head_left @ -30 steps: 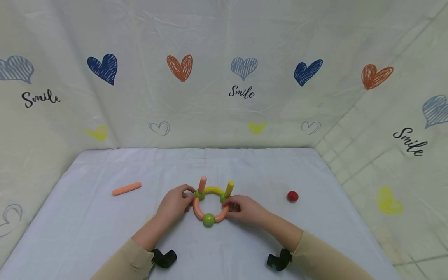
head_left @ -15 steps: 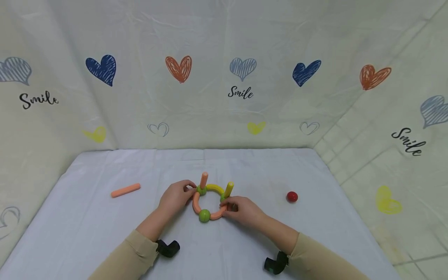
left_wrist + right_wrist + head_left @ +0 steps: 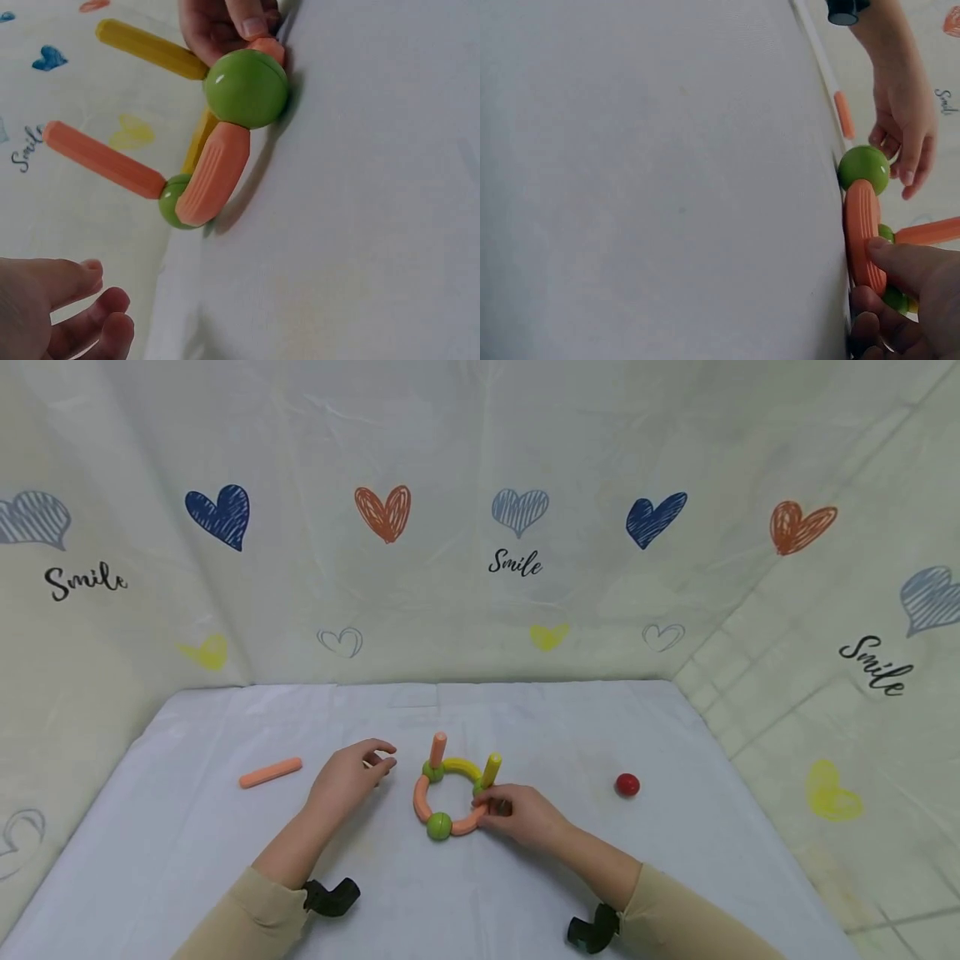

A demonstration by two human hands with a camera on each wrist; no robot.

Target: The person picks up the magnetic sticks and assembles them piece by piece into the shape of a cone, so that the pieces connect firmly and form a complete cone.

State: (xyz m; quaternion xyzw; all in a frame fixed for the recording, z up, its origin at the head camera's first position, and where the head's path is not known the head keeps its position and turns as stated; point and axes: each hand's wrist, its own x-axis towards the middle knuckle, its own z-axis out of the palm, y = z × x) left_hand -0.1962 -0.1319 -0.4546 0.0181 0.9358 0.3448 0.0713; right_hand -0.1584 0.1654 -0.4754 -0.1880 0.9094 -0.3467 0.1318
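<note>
A ring of magnetic building pieces lies on the white cloth, made of orange curved rods (image 3: 422,799), a yellow curved rod (image 3: 461,766) and green balls (image 3: 439,827). From its far side rise a straight orange rod (image 3: 438,750) and a straight yellow rod (image 3: 491,770). My right hand (image 3: 527,815) pinches the ring's right-hand curved orange rod (image 3: 862,225), thumb on one side and fingers on the other. Left of the ring, my left hand (image 3: 347,783) is apart from it, holding nothing, its fingers loosely bent. In the left wrist view, thumb and fingers (image 3: 86,322) are spread below the ring.
A loose straight orange rod (image 3: 271,772) lies on the left of the cloth-covered table (image 3: 465,910). Over on the right sits a red ball (image 3: 627,785). Behind the table hangs a pale sheet (image 3: 442,602) printed with hearts.
My left hand has let go of the ring by its far-left green ball and moved left. The ring shifted slightly away and left earlier; my right hand keeps its hold.
</note>
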